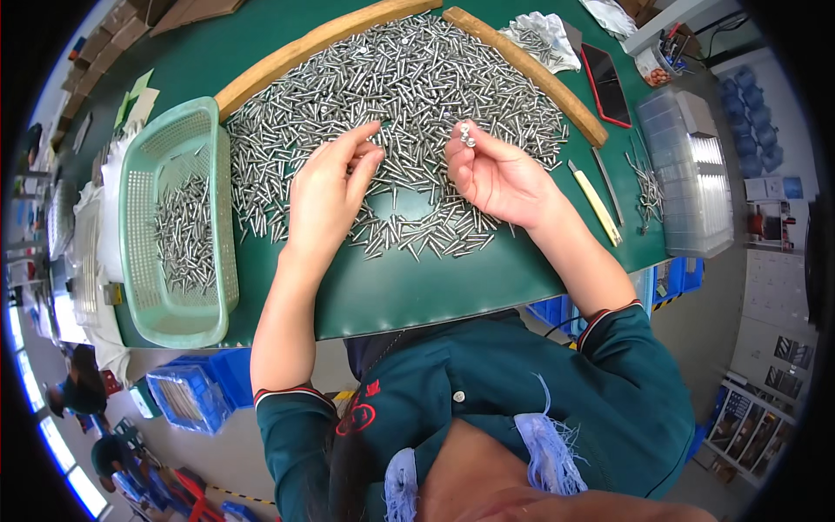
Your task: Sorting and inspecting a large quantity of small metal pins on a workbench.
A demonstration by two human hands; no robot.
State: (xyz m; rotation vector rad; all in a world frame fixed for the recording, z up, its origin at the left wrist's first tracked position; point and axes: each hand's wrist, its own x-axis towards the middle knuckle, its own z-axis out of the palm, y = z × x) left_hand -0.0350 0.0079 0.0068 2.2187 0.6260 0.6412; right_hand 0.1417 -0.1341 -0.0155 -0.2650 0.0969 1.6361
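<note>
A wide heap of small silvery screws (348,87) covers the green table (374,300) in front of me. My right hand (500,178) is raised over the right part of the heap. Between its thumb and fingertips it grips a few screws (467,136), their round heads facing up. At the heap's middle is my left hand (329,187), palm turned inward, with thumb and forefinger apart and nothing visible between them. Its other fingers are curled and partly hidden. A looser cluster of screws (426,233) lies closer to me, between the two forearms.
Two wooden strips, left (304,50) and right (539,74), border the heap's far side. A green basket (223,252) with more screws stands left. On the right are a yellow-handled cutter knife (598,207), a red-edged phone (606,85) and a clear plastic box (696,200).
</note>
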